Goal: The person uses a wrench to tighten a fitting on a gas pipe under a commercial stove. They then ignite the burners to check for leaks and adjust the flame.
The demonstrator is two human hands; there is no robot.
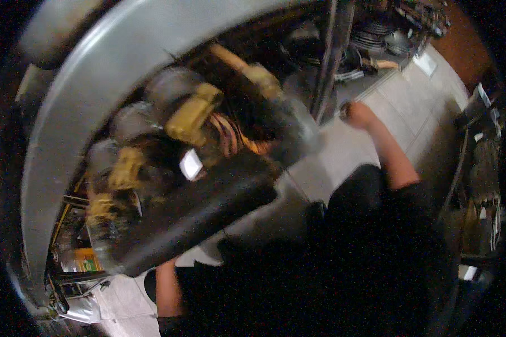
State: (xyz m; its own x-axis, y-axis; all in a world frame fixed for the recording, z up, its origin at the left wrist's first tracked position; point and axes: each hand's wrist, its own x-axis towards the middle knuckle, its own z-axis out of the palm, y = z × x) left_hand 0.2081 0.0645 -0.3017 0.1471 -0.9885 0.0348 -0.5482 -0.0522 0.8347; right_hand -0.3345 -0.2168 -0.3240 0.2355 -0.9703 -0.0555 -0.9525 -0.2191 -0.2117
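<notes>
Under the grey bar point(112, 48), the black roll point(202, 213) slants low, hiding the left hand — can't tell its grip. By the dark post point(329, 62), the right hand point(358, 116) looks curled, its hold blurry. Perhaps they're reaching — next needs a steady hold.

Curved grey metal band point(115, 53), tiled floor point(407, 106)

Black shirt point(320, 269), sleeves point(417, 202) stop above bare forearms point(396, 160); right hand point(362, 115) bare. Fabric too dark for detail.
</notes>
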